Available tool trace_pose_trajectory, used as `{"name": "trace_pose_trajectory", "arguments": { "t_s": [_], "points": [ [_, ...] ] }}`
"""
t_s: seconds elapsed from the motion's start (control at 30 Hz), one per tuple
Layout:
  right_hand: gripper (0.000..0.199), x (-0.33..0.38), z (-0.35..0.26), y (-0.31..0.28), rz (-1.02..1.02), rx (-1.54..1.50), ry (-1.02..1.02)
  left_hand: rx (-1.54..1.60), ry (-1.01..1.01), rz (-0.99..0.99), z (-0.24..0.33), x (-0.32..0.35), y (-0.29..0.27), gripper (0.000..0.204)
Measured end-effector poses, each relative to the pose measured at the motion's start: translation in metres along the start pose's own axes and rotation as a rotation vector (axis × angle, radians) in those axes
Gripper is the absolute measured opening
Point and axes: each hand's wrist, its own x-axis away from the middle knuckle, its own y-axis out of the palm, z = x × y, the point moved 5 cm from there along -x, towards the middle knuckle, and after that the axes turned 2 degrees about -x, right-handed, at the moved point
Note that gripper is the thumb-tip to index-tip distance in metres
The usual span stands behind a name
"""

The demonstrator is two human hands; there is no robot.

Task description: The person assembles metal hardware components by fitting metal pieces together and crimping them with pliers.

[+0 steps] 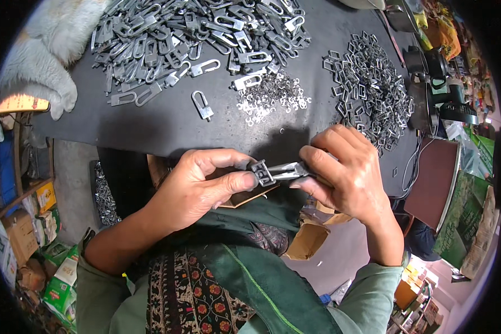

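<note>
My left hand [209, 186] pinches a small dark rectangular metal frame [263, 173] between thumb and fingers, just past the table's near edge. My right hand [342, 167] is closed on a silver two-armed metal piece [285, 171], its dark end between thumb and forefinger. The far end of that piece meets the frame; whether it passes inside cannot be made out. Ahead lies a big heap of U-shaped metal loops with square blocks [172, 36]. One such loop [202, 106] lies apart from it. Small shiny clips [270, 97] form a little pile in the middle.
Dark rectangular rings [370, 83] are heaped at the right of the black table [150, 125]. A white-furred animal [44, 55] lies over the far left corner. A small black fan [458, 113] stands at the right edge. Below are an open cardboard box [308, 240] and a parts tray [104, 195].
</note>
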Motion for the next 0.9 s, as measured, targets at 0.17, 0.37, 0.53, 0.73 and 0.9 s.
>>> {"name": "trace_pose_trajectory", "arguments": {
  "t_s": [0.17,0.37,0.53,0.73,0.9],
  "points": [
    [0.032,-0.003,-0.002,0.001,-0.003,-0.045,-0.030,0.045,0.018,-0.049,0.001,0.000,-0.002,0.021],
    [0.032,-0.009,-0.003,-0.004,-0.012,0.018,-0.073,0.094,0.016,-0.101,0.004,-0.002,-0.003,0.023],
    [0.031,-0.015,-0.003,-0.012,-0.046,0.055,-0.070,0.076,0.051,-0.081,0.009,-0.004,-0.007,0.022],
    [0.032,-0.020,-0.008,-0.010,-0.059,0.065,-0.078,0.028,0.018,-0.085,0.015,0.002,-0.002,0.018],
    [0.038,-0.021,-0.014,-0.011,0.080,0.116,-0.138,0.011,0.078,-0.119,0.013,0.005,-0.001,0.018]
  ]
}}
